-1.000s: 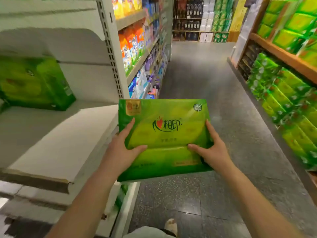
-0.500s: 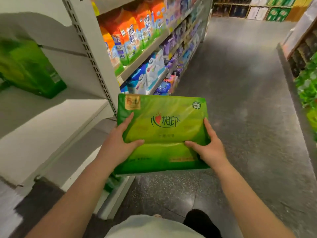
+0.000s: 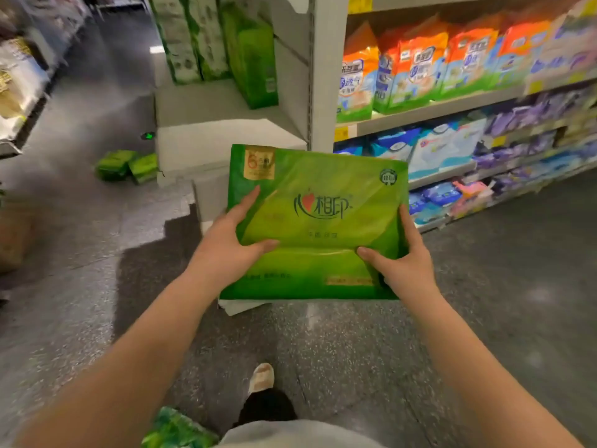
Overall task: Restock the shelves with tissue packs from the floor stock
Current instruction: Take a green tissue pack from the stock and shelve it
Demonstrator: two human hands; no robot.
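The white end-cap shelf unit (image 3: 232,124) stood at twelve o'clock from where the person walked, and it was the biggest sign of how much work remained: its upper tier held only a short row of tall green tissue packs (image 3: 252,59) toward the back, with bare white board in front of them and on the step below. To the two o'clock side, the long aisle shelving (image 3: 452,105) looked fully faced with orange and blue bags, so I judged that run needed nothing.

The green tissue pack (image 3: 318,221) in hand was a wide, flat, soft multi-pack, held out at chest level in front of the shelf's lower step, not yet set down. The left hand (image 3: 226,244) gripped its near left edge, thumb laid across the top face, fingers stretched along the side. The right hand (image 3: 400,253) mirrored it on the right edge, thumb on top.

At ten o'clock, two small green packs (image 3: 126,164) lay on the floor beside the unit's base. Another green pack (image 3: 176,428) showed at six o'clock by the person's leg. Restocking seemed early to midway.
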